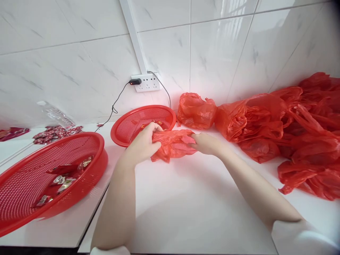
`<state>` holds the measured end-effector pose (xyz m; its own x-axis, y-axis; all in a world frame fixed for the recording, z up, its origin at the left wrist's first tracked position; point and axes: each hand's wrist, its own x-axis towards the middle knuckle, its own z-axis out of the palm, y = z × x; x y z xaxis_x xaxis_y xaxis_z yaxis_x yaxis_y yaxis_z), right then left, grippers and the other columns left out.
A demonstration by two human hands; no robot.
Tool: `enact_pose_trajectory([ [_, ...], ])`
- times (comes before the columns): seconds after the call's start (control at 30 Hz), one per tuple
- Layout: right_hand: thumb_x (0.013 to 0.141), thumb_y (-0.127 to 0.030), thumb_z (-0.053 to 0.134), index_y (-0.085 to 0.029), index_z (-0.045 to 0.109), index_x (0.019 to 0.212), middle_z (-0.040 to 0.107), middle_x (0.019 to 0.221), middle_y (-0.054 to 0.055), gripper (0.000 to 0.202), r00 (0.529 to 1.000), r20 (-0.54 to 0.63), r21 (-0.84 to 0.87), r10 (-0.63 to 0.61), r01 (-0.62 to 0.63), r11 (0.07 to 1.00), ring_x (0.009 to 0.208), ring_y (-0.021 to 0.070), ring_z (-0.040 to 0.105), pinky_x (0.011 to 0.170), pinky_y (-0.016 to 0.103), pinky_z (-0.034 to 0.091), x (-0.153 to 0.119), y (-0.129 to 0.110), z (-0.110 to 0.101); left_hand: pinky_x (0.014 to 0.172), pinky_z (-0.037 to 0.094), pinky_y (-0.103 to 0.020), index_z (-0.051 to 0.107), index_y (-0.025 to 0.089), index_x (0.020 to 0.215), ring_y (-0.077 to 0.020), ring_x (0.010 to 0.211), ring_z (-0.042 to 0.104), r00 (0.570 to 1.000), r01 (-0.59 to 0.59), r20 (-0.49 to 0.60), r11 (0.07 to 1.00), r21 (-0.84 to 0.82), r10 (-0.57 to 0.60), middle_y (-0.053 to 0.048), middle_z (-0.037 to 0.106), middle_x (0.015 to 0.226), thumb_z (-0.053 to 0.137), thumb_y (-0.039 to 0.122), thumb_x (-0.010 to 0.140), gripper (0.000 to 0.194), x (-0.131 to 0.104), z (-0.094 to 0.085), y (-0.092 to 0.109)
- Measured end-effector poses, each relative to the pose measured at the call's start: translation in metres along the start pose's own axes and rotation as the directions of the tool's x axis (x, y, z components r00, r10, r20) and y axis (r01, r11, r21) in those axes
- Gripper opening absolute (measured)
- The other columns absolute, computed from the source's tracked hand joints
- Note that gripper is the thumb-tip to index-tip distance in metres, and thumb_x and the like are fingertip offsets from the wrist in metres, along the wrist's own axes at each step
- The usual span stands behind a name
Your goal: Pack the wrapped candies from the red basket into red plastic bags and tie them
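Observation:
Between my two hands a crumpled red plastic bag point(172, 143) is held above the white table point(183, 205). My left hand point(145, 143) grips its left end, the thumb in front and the fingers behind. At the bag's right end, my right hand point(203, 143) pinches the thin plastic with thumb and fingers. Just behind my left hand is a small red basket point(124, 129), holding small wrapped packets that my hand partly hides.
On the left stands a large red basket point(98, 148) with several wrapped packets. Many red plastic bags point(265, 124) are heaped along the right. A clear bottle point(57, 113) lies near the wall at the back left. A cable runs from the power strip point(147, 83).

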<state>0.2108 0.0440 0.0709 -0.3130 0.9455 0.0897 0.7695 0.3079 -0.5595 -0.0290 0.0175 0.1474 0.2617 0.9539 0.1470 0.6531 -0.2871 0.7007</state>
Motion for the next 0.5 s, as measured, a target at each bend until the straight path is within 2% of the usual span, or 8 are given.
enact_pose_trajectory([
  [0.07,0.088,-0.033,0.052,-0.023,0.063,0.111,0.07,0.092,0.009,0.027,0.999,0.042,-0.076,-0.011,0.014,0.997,0.075,0.0233,0.063,0.057,0.029,0.04,-0.007,-0.009,-0.014,0.091,0.041,-0.038,0.057,0.025,0.107,-0.0282,0.112,0.05,0.983,-0.137,-0.1,0.977,0.16,0.155,-0.004,0.057,0.118,0.063,0.022,0.068,0.04,-0.012,-0.005,0.013],
  [0.13,0.091,-0.031,0.048,-0.028,0.062,0.117,0.07,0.1,0.006,0.03,0.995,0.044,-0.036,-0.09,0.092,0.995,0.081,0.0224,0.063,0.06,0.029,0.042,-0.014,-0.017,-0.024,0.097,0.039,-0.039,0.06,0.025,0.112,-0.0297,0.117,0.048,0.958,-0.238,-0.122,0.956,0.172,0.261,-0.005,0.057,0.121,0.064,0.028,0.073,0.039,-0.026,-0.001,0.029],
  [0.17,0.091,-0.031,0.047,-0.03,0.063,0.117,0.07,0.099,0.004,0.03,0.991,0.035,0.005,-0.127,0.127,0.992,0.081,0.0213,0.063,0.061,0.028,0.042,-0.018,-0.021,-0.027,0.094,0.04,-0.037,0.062,0.026,0.109,-0.0283,0.111,0.053,0.953,-0.277,-0.09,0.952,0.132,0.29,-0.005,0.06,0.116,0.061,0.028,0.077,0.032,-0.032,0.005,0.037],
  [0.23,0.092,-0.032,0.047,-0.031,0.066,0.114,0.07,0.091,0.002,0.029,0.988,0.011,0.067,-0.151,0.15,0.986,0.075,0.0191,0.061,0.06,0.028,0.042,-0.024,-0.027,-0.033,0.08,0.044,-0.033,0.067,0.026,0.093,-0.0242,0.091,0.06,0.947,-0.319,0.068,0.946,0.063,0.315,-0.004,0.066,0.097,0.05,0.027,0.087,0.019,-0.039,0.021,0.047],
  [0.3,0.091,-0.034,0.047,-0.029,0.067,0.112,0.068,0.081,0.002,0.029,0.992,-0.01,0.118,-0.128,0.128,0.985,0.066,0.0168,0.058,0.055,0.026,0.04,-0.031,-0.031,-0.038,0.067,0.042,-0.032,0.066,0.026,0.083,-0.0228,0.075,0.061,0.944,-0.275,0.209,0.959,0.067,0.256,-0.003,0.066,0.081,0.043,0.024,0.089,0.025,-0.039,0.041,0.047],
  [0.37,0.091,-0.037,0.048,-0.028,0.068,0.111,0.064,0.073,0.0,0.03,0.994,-0.008,0.19,-0.111,0.11,0.975,0.058,0.0144,0.052,0.05,0.025,0.037,-0.036,-0.034,-0.045,0.062,0.039,-0.033,0.063,0.024,0.074,-0.0229,0.06,0.058,0.956,-0.192,0.249,0.971,0.142,0.152,-0.004,0.061,0.064,0.041,0.019,0.086,0.025,-0.029,0.06,0.037],
  [0.43,0.089,-0.04,0.05,-0.027,0.069,0.109,0.061,0.068,-0.001,0.03,0.993,-0.012,0.261,-0.115,0.114,0.959,0.055,0.0128,0.049,0.048,0.024,0.035,-0.04,-0.034,-0.054,0.061,0.04,-0.036,0.06,0.022,0.069,-0.0241,0.052,0.055,0.98,-0.09,0.193,0.97,0.227,0.046,-0.004,0.054,0.054,0.046,0.016,0.081,0.019,-0.015,0.074,0.02],
  [0.5,0.088,-0.04,0.054,-0.025,0.071,0.101,0.061,0.069,-0.001,0.027,0.992,-0.074,0.283,-0.106,0.123,0.951,0.056,0.0125,0.049,0.05,0.024,0.036,-0.042,-0.028,-0.063,0.063,0.041,-0.038,0.052,0.022,0.054,-0.0253,0.052,0.056,0.994,0.028,0.091,0.955,0.294,-0.057,-0.003,0.048,0.046,0.055,0.012,0.072,0.02,-0.001,0.081,0.001],
])
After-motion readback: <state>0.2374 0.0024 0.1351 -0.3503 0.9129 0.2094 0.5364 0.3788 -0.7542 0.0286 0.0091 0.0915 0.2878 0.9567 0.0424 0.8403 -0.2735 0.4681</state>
